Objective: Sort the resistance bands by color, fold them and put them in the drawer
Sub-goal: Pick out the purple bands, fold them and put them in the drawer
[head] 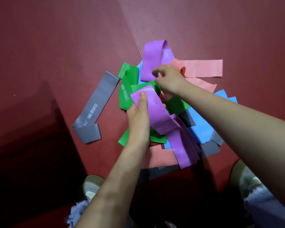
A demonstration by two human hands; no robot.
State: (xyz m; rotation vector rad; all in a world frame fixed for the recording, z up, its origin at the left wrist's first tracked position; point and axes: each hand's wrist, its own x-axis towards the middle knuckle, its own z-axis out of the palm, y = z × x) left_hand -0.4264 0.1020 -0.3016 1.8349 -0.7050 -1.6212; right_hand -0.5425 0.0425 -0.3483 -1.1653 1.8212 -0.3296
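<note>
A mixed pile of resistance bands lies on a dark red mat [56, 46]. My left hand [138, 116] grips the end of a purple band [164, 122] that runs down to the right over the pile. My right hand [169, 79] pinches the lower edge of a second purple band [155, 58] at the pile's far side. Green bands [127, 89], pink bands [202, 68], blue bands [199, 127] and grey bands [209, 148] lie tangled beneath. One grey band [95, 106] lies apart to the left.
My knees, in frayed denim shorts [266, 204], frame the bottom of the view. A seam [130, 32] between two mats runs up from the pile. No drawer is in view. Bare mat lies to the left and at the far side.
</note>
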